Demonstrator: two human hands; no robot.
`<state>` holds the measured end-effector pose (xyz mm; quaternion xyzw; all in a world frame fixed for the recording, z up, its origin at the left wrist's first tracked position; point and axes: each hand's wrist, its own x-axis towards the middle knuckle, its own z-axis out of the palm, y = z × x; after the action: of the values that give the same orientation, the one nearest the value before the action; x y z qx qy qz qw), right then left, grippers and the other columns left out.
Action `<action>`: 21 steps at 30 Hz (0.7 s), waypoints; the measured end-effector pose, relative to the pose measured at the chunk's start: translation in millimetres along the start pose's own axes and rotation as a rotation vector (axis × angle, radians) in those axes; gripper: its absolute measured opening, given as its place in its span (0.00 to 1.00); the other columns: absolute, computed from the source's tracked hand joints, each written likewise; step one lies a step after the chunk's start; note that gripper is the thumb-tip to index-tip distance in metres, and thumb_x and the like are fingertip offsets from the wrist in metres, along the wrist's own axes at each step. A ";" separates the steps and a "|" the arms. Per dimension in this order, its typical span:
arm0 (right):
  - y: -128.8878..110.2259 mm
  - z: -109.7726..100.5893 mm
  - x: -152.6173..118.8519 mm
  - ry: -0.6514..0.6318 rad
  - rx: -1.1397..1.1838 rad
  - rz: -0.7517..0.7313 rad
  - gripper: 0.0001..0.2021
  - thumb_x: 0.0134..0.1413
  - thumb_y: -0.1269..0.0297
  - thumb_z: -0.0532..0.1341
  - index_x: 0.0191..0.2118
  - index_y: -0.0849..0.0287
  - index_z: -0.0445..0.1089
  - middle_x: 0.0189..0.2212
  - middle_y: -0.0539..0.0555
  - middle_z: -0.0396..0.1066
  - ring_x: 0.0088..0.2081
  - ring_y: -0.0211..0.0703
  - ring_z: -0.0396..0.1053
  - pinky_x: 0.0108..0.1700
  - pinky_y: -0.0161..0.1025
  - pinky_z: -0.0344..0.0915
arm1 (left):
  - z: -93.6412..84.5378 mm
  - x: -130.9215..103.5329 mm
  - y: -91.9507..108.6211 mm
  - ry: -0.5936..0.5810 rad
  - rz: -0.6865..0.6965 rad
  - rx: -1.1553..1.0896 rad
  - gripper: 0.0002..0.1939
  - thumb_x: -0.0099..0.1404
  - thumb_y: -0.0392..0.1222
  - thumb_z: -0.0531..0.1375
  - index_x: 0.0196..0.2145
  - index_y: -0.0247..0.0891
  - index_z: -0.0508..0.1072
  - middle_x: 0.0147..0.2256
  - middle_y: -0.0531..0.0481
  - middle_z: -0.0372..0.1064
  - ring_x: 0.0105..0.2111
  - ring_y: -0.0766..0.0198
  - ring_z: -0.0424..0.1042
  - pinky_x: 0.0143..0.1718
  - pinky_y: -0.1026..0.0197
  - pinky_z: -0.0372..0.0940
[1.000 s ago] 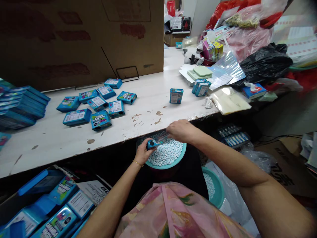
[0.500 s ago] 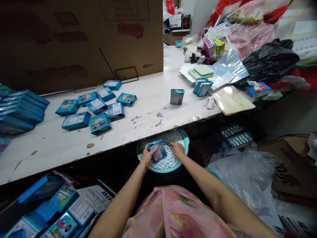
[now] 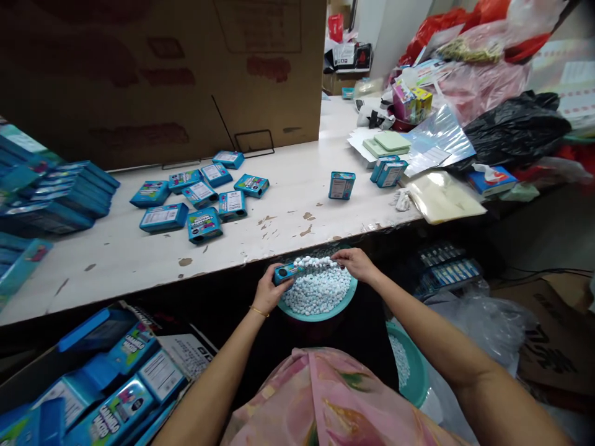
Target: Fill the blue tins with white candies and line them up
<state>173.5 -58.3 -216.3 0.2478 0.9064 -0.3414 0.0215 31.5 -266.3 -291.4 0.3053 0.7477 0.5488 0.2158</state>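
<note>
My left hand (image 3: 268,289) is closed around a small blue box (image 3: 284,273), tilted on its side over the left part of a turquoise basin (image 3: 320,317). Small white-blue pieces (image 3: 316,293) fill the basin. My right hand (image 3: 357,264) is closed at the basin's back right, gripping the end of a scoop or similar tool, mostly hidden. A heap of the pieces (image 3: 315,262) lies along this tool, its left end at the box's opening.
On the white table (image 3: 260,238) lie several blue boxes (image 3: 204,224), with one upright (image 3: 341,185). Stacked boxes (image 3: 69,195) stand left, under a large carton (image 3: 209,74). A filled carton (image 3: 125,384) is at lower left, a second basin (image 3: 417,371) at right.
The blue box in my left hand has been turned onto its side. My right hand has risen from the pieces, bringing up a heaped load beside the box. The view has shifted left.
</note>
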 end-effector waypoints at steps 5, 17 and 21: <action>-50.9 -28.8 -0.4 -0.089 -0.410 -0.085 0.13 0.48 0.66 0.52 0.37 0.51 0.72 0.36 0.50 0.71 0.39 0.39 0.66 0.38 0.32 0.60 | 17.2 6.2 11.4 -0.051 0.044 0.162 0.20 0.47 0.42 0.60 0.40 0.39 0.64 0.32 0.53 0.65 0.33 0.64 0.65 0.37 0.62 0.59; -110.0 -45.7 -3.8 -0.162 -0.814 -0.151 0.16 0.45 0.72 0.51 0.40 0.58 0.69 0.35 0.60 0.70 0.38 0.47 0.67 0.36 0.38 0.61 | 14.8 6.2 7.9 -0.056 0.041 0.080 0.21 0.47 0.43 0.60 0.40 0.39 0.63 0.33 0.52 0.64 0.34 0.64 0.64 0.39 0.61 0.59; -47.7 -52.9 -15.2 -0.104 -0.754 0.018 0.15 0.49 0.71 0.49 0.40 0.50 0.68 0.37 0.53 0.70 0.38 0.44 0.67 0.36 0.37 0.60 | 3.2 2.5 -2.6 0.006 -0.070 -0.150 0.24 0.45 0.46 0.62 0.40 0.38 0.62 0.33 0.51 0.64 0.34 0.63 0.66 0.40 0.59 0.61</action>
<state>171.7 -62.3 -143.6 0.2127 0.9639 0.0044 0.1603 31.2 -262.9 -294.8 0.2602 0.7155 0.5961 0.2549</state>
